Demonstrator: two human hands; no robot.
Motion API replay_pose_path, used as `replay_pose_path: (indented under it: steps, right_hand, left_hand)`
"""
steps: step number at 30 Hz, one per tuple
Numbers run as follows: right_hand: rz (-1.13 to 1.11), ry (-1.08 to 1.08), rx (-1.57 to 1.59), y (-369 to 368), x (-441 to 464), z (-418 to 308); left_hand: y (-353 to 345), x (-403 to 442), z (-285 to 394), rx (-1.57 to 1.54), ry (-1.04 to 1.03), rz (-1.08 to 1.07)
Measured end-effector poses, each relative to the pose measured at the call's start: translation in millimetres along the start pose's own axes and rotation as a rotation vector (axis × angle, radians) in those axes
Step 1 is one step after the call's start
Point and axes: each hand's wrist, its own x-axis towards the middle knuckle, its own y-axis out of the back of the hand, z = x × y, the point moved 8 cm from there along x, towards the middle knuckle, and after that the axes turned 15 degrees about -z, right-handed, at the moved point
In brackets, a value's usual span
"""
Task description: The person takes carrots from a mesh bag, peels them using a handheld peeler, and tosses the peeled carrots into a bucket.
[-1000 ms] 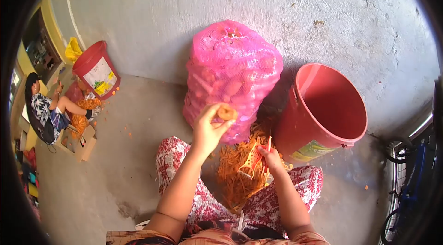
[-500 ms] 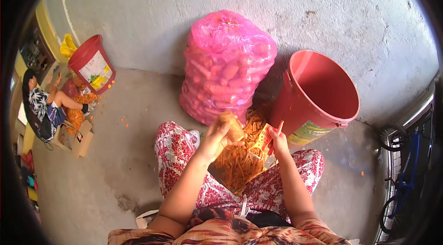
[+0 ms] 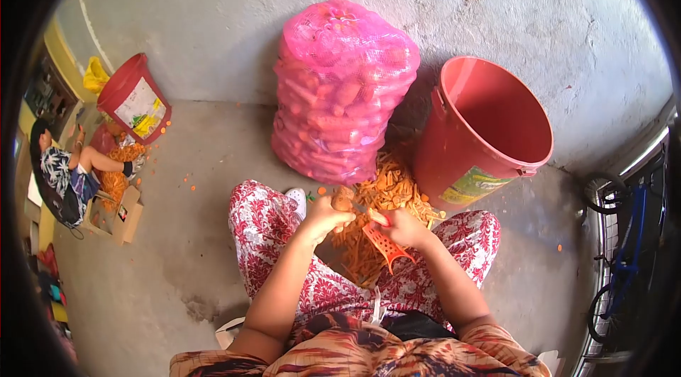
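My left hand (image 3: 323, 219) is closed around a thick carrot (image 3: 343, 200), whose upper end sticks out past the fingers. Close beside it, my right hand (image 3: 404, 228) grips an orange peeler (image 3: 386, 245). The peeler's wide, perforated part points down toward my lap, and the fingers cover its other end. Under and beyond both hands lies a pile of orange peelings (image 3: 390, 189) on the floor between my legs.
A pink mesh sack of carrots (image 3: 340, 100) stands against the wall. To its right is a large red bucket (image 3: 457, 143). Far left, a person (image 3: 60, 168) sits near another red bucket (image 3: 128, 97), more peelings and a cardboard box (image 3: 128, 214). A blue bicycle (image 3: 628, 263) is at the right edge.
My right hand has moved left toward the carrot and turned, so the peeler's perforated part now points down. My left hand has shifted slightly down and left, with the carrot still held.
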Motion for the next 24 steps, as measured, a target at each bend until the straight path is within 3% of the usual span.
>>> replay_pose_path:
  steps: [10,16,19,20,24]
  right_hand:
    - [0.021,0.011,-0.013,0,9,13]
    - [0.074,-0.221,-0.222,-3,18,36]
    - [0.249,-0.523,0.196,3,26,105]
    - [0.177,-0.545,0.344,13,20,123]
    - [0.211,-0.529,0.135,30,12,111]
  left_hand:
    - [-17,14,-7,-0.018,0.001,-0.110]
    - [-5,22,-14,0.090,0.022,-0.085]
    - [-23,17,-5,0.143,0.079,-0.167]
    - [-31,13,-4,0.163,0.106,-0.205]
    - [-17,11,-10,-0.018,-0.005,-0.147]
